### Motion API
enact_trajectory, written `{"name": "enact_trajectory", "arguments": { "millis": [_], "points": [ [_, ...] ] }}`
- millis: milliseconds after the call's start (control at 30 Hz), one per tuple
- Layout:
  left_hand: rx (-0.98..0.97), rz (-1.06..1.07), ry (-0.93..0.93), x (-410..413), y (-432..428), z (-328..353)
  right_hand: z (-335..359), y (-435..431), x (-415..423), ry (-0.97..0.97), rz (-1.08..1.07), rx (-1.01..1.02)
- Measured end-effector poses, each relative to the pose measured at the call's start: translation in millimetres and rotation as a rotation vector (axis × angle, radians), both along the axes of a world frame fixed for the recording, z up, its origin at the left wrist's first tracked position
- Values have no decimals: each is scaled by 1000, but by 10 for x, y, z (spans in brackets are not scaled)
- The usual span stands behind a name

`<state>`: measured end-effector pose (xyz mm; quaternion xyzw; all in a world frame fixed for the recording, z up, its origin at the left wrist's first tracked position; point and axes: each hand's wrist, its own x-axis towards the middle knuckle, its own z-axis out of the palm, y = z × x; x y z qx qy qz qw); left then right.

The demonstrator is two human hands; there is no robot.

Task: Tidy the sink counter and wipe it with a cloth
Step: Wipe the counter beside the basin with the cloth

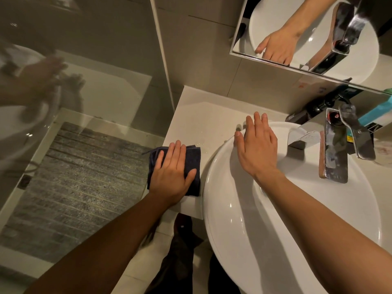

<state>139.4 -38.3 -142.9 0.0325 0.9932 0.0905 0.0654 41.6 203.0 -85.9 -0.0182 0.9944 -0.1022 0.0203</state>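
Note:
A folded dark blue cloth (193, 160) lies on the pale sink counter (199, 122), near its front left corner. My left hand (172, 172) presses flat on top of the cloth, fingers together and pointing away from me. My right hand (257, 147) rests palm down on the far left rim of the round white basin (233, 209), fingers straight, holding nothing. A few water drops shine on the counter just beyond the cloth.
A chrome tap (337, 153) with a lever reaches over the basin at the right. Behind it lie a dark bottle (314, 109) and a teal packet (375, 115). A mirror (307, 28) hangs above. A glass shower screen (84, 124) borders the counter's left side.

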Motion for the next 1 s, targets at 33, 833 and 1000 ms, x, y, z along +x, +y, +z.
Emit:
{"name": "enact_trajectory", "arguments": {
  "millis": [33,833,1000],
  "points": [
    [1,-7,4,-29,-2,0,-1,-1,0,1,-1,2],
    [-66,-74,-19,-1416,52,-80,5,-23,-16,-22,-4,75],
    [-38,-93,-4,-1664,78,-79,3,-25,-20,-23,-6,84]
  ]
}}
